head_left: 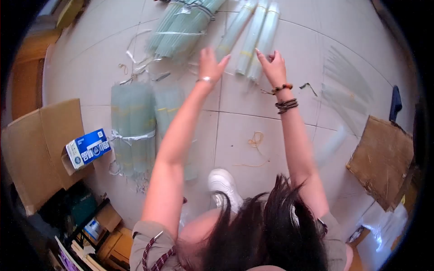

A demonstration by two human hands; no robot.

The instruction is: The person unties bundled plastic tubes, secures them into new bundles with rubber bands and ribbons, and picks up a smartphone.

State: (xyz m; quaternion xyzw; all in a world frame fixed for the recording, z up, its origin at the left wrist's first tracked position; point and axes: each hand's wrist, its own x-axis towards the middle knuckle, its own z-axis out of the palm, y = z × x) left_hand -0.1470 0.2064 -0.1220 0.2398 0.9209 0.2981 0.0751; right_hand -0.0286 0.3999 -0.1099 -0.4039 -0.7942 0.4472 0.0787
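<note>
Both hands are out over the pale tiled floor (285, 144), working at three slim, translucent pale-green bundles with yellow bands (252, 40), which lie side by side at the far end of the reach. The left hand (210, 67) is open, thumb apart from blurred fingers, just beside the leftmost one; the right hand (274, 71) is at the near end of the rightmost, fingers partly curled, and whether it grips anything, I cannot tell. Looks like a gathering or lining-up step. Bringing them together would call for even pressure from both sides, near ends level, since such smooth lengths could slide. Off to the left lies a thick pale-green bundle with a white tie (132, 135); nearer the middle, a loose tan loop (256, 139).
</note>
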